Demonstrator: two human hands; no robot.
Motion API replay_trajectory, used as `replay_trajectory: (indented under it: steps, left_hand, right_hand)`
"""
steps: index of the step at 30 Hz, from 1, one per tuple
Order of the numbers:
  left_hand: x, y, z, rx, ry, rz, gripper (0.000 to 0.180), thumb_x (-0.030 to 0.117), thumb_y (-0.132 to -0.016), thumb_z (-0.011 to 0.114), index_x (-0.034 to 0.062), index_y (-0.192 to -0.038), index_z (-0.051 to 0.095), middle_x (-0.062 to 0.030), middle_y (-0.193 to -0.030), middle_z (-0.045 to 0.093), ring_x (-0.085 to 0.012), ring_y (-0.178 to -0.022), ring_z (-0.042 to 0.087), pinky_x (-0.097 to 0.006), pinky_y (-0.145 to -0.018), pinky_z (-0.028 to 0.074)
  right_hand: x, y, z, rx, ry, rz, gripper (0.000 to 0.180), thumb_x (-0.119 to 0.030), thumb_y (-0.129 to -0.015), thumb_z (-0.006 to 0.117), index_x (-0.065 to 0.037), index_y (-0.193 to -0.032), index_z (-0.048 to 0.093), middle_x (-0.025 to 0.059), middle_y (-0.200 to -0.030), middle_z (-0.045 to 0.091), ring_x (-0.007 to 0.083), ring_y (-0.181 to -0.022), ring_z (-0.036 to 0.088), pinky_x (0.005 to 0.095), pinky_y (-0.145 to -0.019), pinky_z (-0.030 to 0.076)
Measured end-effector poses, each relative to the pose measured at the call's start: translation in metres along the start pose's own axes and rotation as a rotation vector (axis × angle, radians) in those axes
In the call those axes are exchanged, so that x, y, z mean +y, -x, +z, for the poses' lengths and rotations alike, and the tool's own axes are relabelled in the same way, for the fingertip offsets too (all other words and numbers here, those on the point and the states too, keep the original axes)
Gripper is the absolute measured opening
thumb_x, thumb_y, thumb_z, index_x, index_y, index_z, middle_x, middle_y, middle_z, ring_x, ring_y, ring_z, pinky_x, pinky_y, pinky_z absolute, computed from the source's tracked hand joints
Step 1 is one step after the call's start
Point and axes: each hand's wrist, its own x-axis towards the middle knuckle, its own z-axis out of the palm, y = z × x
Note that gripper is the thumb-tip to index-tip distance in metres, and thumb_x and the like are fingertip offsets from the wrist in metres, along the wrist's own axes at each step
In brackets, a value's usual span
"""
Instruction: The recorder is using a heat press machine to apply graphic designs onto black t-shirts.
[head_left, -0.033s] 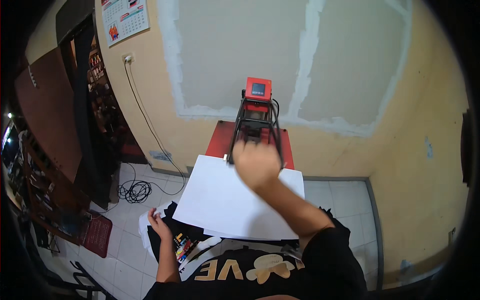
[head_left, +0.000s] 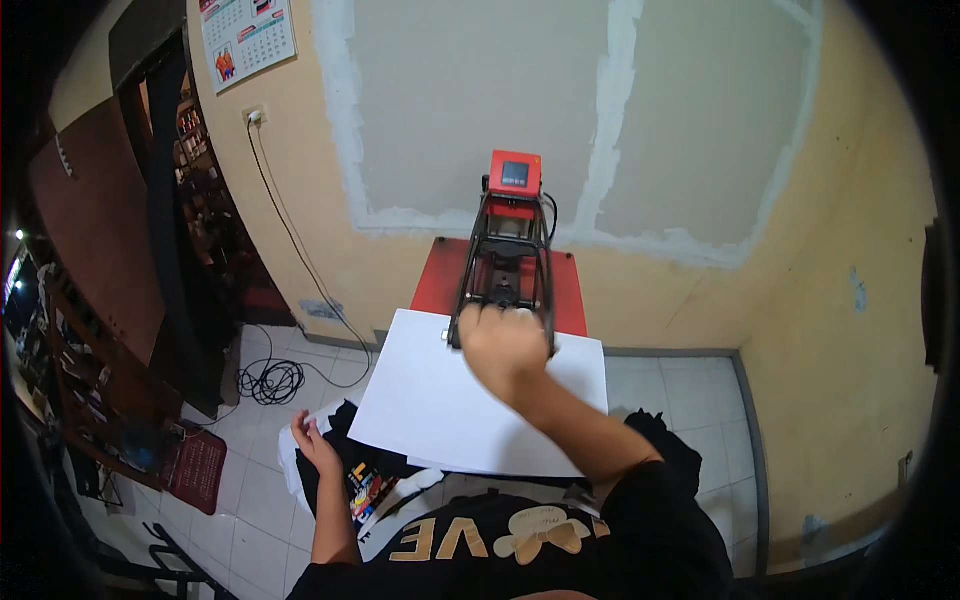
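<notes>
A red heat press (head_left: 568, 290) with a black lever frame stands against the wall, and a red control box with a small screen (head_left: 515, 174) tops it. My right hand (head_left: 505, 345) is closed round the crossbar of its handle (head_left: 455, 338); my fingers hide most of that bar. A large white sheet (head_left: 430, 395) covers the near part of the press. Below it hangs dark fabric with a colourful print (head_left: 370, 492). Beside white cloth (head_left: 292, 462) at the left, my left hand (head_left: 316, 445) is open, its fingers loosely bent and apart.
A black cable (head_left: 285, 220) runs from a wall socket (head_left: 255, 116) to a coil (head_left: 270, 380) on the tiled floor. A doorway and a dark red mat (head_left: 195, 470) are at the left. A calendar (head_left: 248, 40) hangs above. The yellow wall (head_left: 850, 300) closes off the right.
My right hand and the press handle have come down and nearer to me, so more of the lever frame shows behind my hand. My left hand has barely moved.
</notes>
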Motion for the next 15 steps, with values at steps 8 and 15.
replay_trajectory:
  steps: [8, 15]
  left_hand:
    - [0.130, 0.032, 0.106, -0.479, 0.244, 0.360, 0.029, 0.002, -0.081, 0.053, 0.0028, -0.111, 0.053, -0.0124, -0.112, 0.056, -0.0231, -0.107, 0.052, -0.035, -0.094, 0.038]
    - [0.259, 0.048, 0.183, -0.914, 0.373, 0.698, 0.023, 0.006, -0.080, 0.056, 0.0013, -0.102, 0.061, -0.0165, -0.114, 0.057, -0.0307, -0.108, 0.054, -0.039, -0.094, 0.040]
  right_hand:
    - [-0.044, 0.115, 0.042, -0.161, -0.174, 0.110, 0.010, -0.015, -0.068, 0.057, -0.014, -0.061, 0.051, 0.0029, -0.053, 0.052, 0.0176, -0.048, 0.055, 0.0325, -0.045, 0.039]
    - [-0.046, 0.119, 0.049, -0.047, -0.098, 0.088, 0.011, -0.018, -0.069, 0.058, -0.014, -0.062, 0.050, 0.0007, -0.055, 0.049, 0.0169, -0.048, 0.052, 0.0324, -0.045, 0.037]
